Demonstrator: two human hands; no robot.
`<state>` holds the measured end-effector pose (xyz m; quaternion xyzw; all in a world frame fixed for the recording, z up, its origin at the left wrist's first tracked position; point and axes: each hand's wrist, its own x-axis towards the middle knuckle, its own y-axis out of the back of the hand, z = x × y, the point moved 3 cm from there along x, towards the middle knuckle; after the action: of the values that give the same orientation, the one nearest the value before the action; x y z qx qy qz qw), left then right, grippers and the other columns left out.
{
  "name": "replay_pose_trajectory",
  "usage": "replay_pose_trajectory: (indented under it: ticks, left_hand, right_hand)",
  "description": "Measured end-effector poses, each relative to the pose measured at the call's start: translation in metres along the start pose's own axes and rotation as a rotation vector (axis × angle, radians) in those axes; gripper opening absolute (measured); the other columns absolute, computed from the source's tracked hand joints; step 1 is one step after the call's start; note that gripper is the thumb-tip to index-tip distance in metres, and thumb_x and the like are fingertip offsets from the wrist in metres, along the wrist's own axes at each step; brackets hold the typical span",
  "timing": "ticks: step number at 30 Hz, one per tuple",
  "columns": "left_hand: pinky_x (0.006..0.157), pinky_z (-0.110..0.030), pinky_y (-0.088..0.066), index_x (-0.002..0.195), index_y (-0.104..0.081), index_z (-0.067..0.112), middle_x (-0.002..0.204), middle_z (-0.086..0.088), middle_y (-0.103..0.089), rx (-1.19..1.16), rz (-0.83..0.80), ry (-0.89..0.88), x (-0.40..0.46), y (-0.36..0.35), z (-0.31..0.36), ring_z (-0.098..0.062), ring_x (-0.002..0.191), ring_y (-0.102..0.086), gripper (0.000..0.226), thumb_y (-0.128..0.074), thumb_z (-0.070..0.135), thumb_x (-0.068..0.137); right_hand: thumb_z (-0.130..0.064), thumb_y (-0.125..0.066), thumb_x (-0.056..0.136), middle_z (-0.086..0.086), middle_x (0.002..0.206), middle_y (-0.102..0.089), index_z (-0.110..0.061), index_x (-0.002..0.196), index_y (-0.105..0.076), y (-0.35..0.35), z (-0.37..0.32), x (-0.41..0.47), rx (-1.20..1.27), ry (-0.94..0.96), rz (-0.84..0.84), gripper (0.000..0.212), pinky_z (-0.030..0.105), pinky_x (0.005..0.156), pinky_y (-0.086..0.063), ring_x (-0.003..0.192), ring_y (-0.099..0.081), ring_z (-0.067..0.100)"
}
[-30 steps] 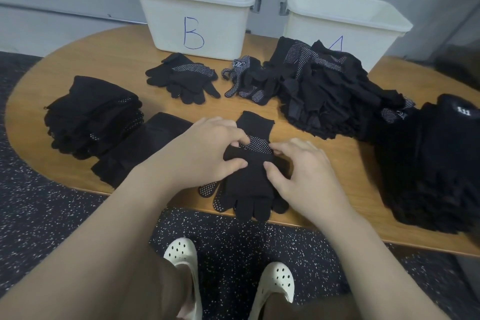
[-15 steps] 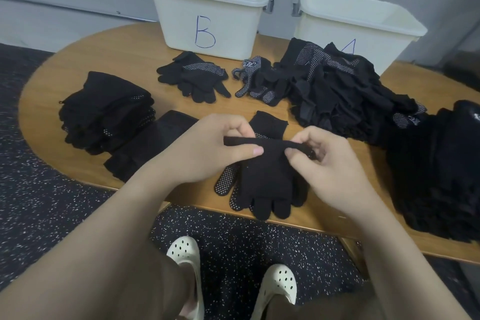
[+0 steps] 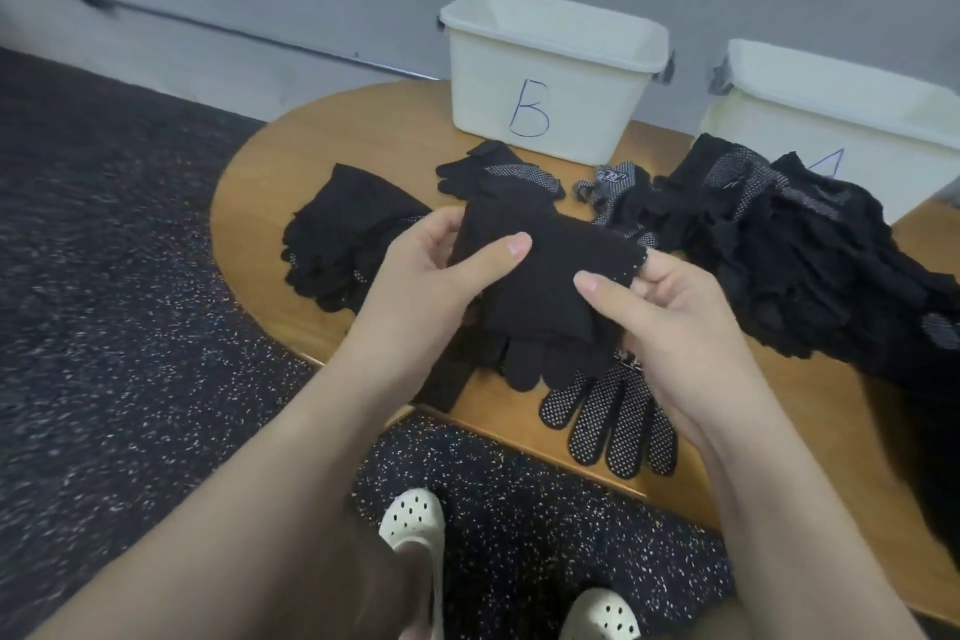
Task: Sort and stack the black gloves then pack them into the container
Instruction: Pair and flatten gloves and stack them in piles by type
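Observation:
Both hands hold a black glove (image 3: pixel 540 286) lifted above the wooden table (image 3: pixel 260 203). My left hand (image 3: pixel 436 270) grips its left edge with the thumb on top. Its right edge near the cuff is pinched by my right hand (image 3: pixel 660 317). Below it, a dotted glove (image 3: pixel 613 416) lies palm up at the table's front edge. A neat stack of black gloves (image 3: pixel 343 229) sits on the left. A big loose heap of gloves (image 3: pixel 789 244) covers the right. Container B (image 3: pixel 550 73) and a second white container (image 3: pixel 841 120) stand at the back.
A small pair of gloves (image 3: pixel 498 177) lies in front of container B, with another dotted glove (image 3: pixel 613 187) beside it. Speckled dark floor (image 3: pixel 130 327) and my white shoes (image 3: pixel 415 520) show below the table's edge. A grey wall rises behind.
The hands have lifted the top glove off the table, leaving a dotted glove lying below. The view has swung to the left.

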<state>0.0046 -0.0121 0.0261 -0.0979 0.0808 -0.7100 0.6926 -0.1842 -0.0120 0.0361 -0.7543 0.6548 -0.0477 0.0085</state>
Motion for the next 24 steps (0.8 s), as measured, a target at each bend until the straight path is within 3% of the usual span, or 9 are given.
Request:
replay_pose_trajectory:
  ticks: [5, 11, 13, 18, 22, 24]
  left_hand:
    - [0.083, -0.035, -0.062, 0.12, -0.069, 0.017, 0.106, 0.002, -0.079, 0.178, 0.075, -0.084, -0.007, 0.025, 0.016, -0.014, 0.101, -0.075, 0.028, -0.073, 0.012, 0.093]
    - [0.094, -0.042, -0.06, 0.123, -0.069, 0.019, 0.111, 0.007, -0.077, 0.331, 0.241, -0.239, 0.005, 0.067, 0.033, -0.01, 0.107, -0.072, 0.025, -0.067, 0.016, 0.099]
    - [0.092, -0.04, -0.06, 0.121, -0.07, 0.02, 0.108, 0.008, -0.078, 0.365, 0.277, -0.256, 0.009, 0.079, 0.036, -0.007, 0.104, -0.072, 0.021, -0.065, 0.017, 0.1]
    - [0.092, -0.037, -0.059, 0.114, -0.073, 0.022, 0.102, 0.014, -0.078, 0.516, 0.407, -0.322, 0.018, 0.104, 0.042, 0.0, 0.101, -0.071, 0.017, -0.068, 0.021, 0.098]
    - [0.089, -0.036, -0.058, 0.111, -0.074, 0.026, 0.098, 0.016, -0.077, 0.667, 0.442, -0.317, 0.035, 0.117, 0.052, 0.002, 0.097, -0.07, 0.017, -0.07, 0.027, 0.095]
    - [0.088, -0.036, -0.058, 0.109, -0.075, 0.028, 0.095, 0.017, -0.077, 0.701, 0.439, -0.293, 0.044, 0.123, 0.051, 0.002, 0.095, -0.07, 0.016, -0.07, 0.028, 0.094]
  right_hand:
    - [-0.002, -0.063, 0.097, 0.006, 0.112, -0.078, -0.009, 0.12, -0.071, -0.04, 0.0, 0.021, 0.067, 0.07, 0.028, 0.025, 0.035, 0.087, -0.062, 0.106, -0.075, 0.023]
    - [-0.004, -0.065, 0.097, 0.006, 0.102, -0.08, -0.009, 0.113, -0.072, -0.09, 0.011, 0.046, 0.135, 0.036, -0.006, 0.018, 0.031, 0.069, -0.06, 0.095, -0.077, 0.023]
    - [-0.004, -0.066, 0.097, 0.007, 0.103, -0.08, -0.008, 0.114, -0.072, -0.104, 0.015, 0.055, 0.13, 0.032, -0.014, 0.018, 0.033, 0.071, -0.059, 0.096, -0.077, 0.024]
    - [-0.007, -0.066, 0.098, 0.003, 0.104, -0.08, -0.011, 0.112, -0.074, -0.126, 0.016, 0.074, 0.076, 0.01, -0.066, 0.017, 0.039, 0.088, -0.061, 0.101, -0.076, 0.02]
    - [-0.014, -0.069, 0.097, 0.0, 0.095, -0.08, -0.015, 0.103, -0.076, -0.136, 0.02, 0.089, -0.035, 0.042, 0.002, 0.009, 0.033, 0.076, -0.061, 0.092, -0.076, 0.02]
    - [-0.02, -0.072, 0.095, -0.001, 0.09, -0.079, -0.016, 0.097, -0.076, -0.138, 0.025, 0.097, -0.17, 0.064, 0.076, 0.006, 0.036, 0.074, -0.061, 0.086, -0.074, 0.022]
